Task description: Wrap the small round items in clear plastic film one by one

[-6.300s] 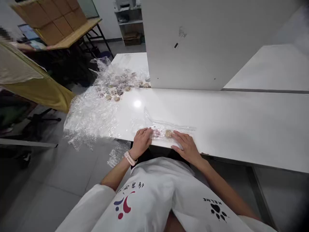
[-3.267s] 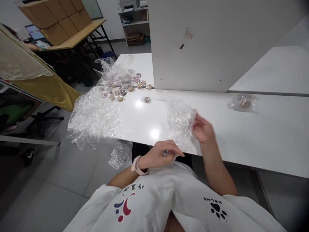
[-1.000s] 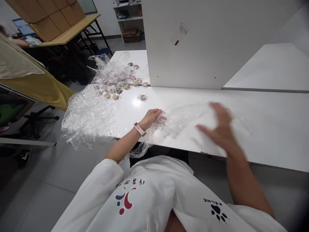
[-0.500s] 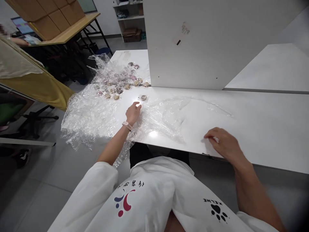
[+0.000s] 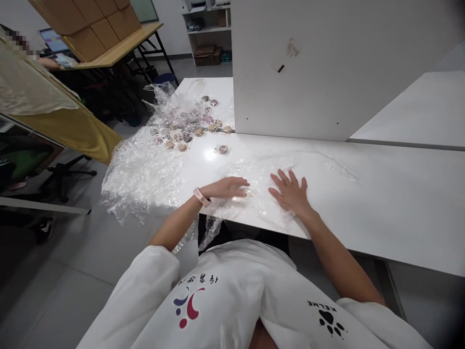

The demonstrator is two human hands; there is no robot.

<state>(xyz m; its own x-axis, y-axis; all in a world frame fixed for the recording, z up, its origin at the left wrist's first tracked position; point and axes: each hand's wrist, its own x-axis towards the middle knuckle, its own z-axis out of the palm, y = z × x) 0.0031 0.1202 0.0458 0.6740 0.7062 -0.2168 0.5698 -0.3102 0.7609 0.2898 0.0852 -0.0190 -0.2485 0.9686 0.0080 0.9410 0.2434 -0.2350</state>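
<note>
A sheet of clear plastic film (image 5: 261, 167) lies wrinkled across the white table (image 5: 392, 203) in front of me. My right hand (image 5: 289, 193) rests on it with the fingers spread wide. To its left, my left hand (image 5: 229, 188) is over the film too, its fingers stretched out toward the right and holding nothing that shows. Beyond my left hand sits one small round wrapped piece (image 5: 223, 150), brownish in the middle. A big heap of crumpled clear film (image 5: 141, 160) covers the left end of the table, with several small round pieces (image 5: 182, 146) in tan, pink and dark colours around it.
A tall white panel (image 5: 308, 72) stands at the table's far edge. Left of the table are a yellow cloth (image 5: 90, 133) and a wheeled chair base (image 5: 69, 169). Behind, cardboard boxes (image 5: 105, 36) sit on a wooden table (image 5: 134, 41), near a person's arm (image 5: 49, 63).
My right hand has moved left and in over the film, its fingers opening from a curl. My left hand has come right and nearer me, away from the small round piece.
</note>
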